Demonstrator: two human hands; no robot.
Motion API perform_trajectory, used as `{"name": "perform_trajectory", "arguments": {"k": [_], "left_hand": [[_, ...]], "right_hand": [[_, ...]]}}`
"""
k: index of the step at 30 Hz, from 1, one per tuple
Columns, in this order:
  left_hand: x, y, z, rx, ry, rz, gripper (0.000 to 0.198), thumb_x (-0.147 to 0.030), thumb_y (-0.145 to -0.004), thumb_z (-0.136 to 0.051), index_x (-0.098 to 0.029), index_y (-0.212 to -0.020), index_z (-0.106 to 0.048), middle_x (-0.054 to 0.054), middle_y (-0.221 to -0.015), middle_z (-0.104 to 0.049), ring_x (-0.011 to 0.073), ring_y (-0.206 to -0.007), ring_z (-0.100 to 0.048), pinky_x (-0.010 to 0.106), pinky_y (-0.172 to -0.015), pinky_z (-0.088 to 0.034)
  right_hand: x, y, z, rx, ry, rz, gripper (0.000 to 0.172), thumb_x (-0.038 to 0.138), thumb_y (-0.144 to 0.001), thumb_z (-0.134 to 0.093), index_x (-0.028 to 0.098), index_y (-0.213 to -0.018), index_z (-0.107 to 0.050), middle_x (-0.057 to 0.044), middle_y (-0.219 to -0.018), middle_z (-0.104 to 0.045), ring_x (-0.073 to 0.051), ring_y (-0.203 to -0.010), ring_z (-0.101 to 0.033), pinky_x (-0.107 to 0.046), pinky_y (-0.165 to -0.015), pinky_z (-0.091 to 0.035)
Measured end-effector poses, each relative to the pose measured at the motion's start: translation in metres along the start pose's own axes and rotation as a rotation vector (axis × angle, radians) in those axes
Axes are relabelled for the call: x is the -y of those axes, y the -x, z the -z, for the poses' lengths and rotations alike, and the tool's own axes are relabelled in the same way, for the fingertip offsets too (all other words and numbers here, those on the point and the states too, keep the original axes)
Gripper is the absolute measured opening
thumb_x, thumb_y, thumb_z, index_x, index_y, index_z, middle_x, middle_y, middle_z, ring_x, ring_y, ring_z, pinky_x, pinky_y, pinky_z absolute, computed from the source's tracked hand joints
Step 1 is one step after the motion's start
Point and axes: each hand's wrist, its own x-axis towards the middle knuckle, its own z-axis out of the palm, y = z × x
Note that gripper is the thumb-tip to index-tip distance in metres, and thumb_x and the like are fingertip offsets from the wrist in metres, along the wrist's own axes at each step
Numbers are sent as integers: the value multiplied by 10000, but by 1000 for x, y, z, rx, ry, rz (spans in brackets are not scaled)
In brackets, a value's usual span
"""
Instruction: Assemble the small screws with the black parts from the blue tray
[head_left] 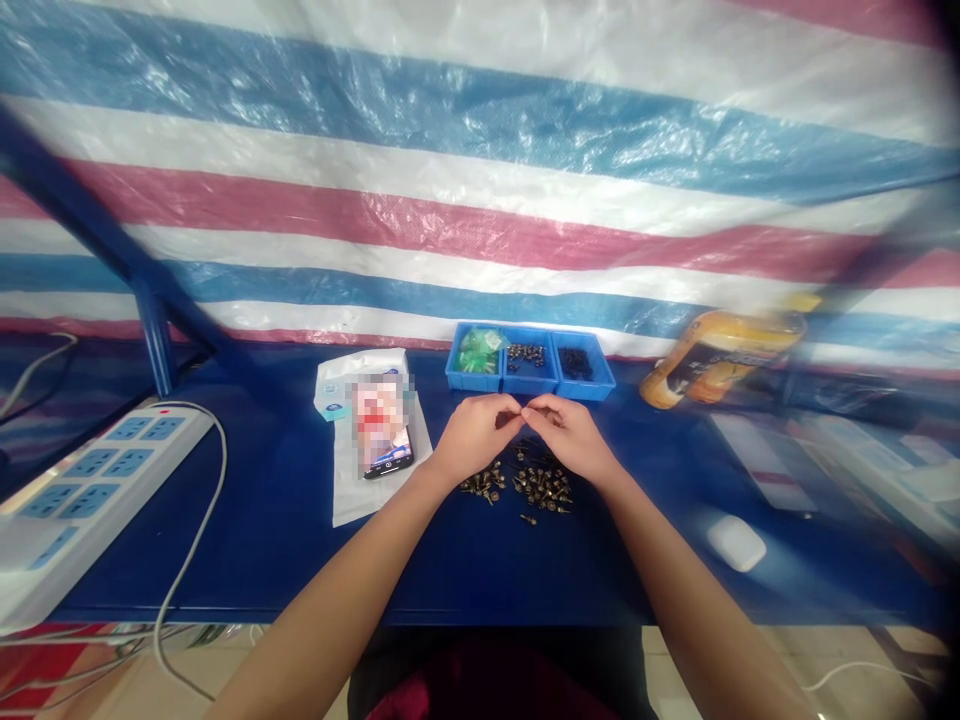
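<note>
The left hand (476, 437) and right hand (568, 437) each make a narrow pinch, their fingertips (516, 406) meeting above the desk (262, 520); anything held there is too small to tell. Just below them lie two loose clusters of small screws (517, 488). Beyond the hands sits a blue three-compartment tray (529, 385), holding green pieces (478, 350), dark screws (525, 354) and black parts (576, 362).
</note>
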Motion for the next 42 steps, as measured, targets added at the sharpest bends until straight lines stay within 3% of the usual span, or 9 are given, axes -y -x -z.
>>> {"name": "perform_trajectory", "arguments": {"k": [17, 23, 32, 42], "left_hand": [[1, 0, 0, -74, -10, -40, 118, -259, -906, -581, -232, -905, -695, -4, -854, -714, 152, -752, -635, 257, -722, -475], [2, 0, 1, -87, 4, -17, 144, -290, -924, -562, -233, -914, -694, -7, -885, -728, 155, -771, -646, 260, -741, -483], [0, 1, -1, -58, 5, -12, 163, -286, -925, -559, -230, -891, -708, 0, -866, -733, 161, -777, -653, 257, -726, -479], [1, 1, -3, -31, 11, -25, 154, -277, -918, -565, -237, -882, -709, -8, -868, -726, 157, -777, -641, 256, -712, -465]], "right_hand": [[2, 1, 1, -46, 68, 24, 291, 432, -911, -547, 188, -897, -705, -24, -775, -693, -166, -695, -609, -281, -663, -452], [4, 1, 0, -50, 140, 123, 218, 337, -908, -552, 210, -988, -711, -12, -826, -701, -149, -677, -593, -266, -656, -444], [8, 3, 0, -35, 338, 185, 179, 238, -881, -523, 212, -805, -682, 30, -618, -544, -120, -581, -483, -245, -601, -370], [8, 3, 0, -39, 336, 141, 169, 256, -855, -530, 212, -793, -681, 20, -647, -584, -125, -597, -507, -238, -601, -368]]}}
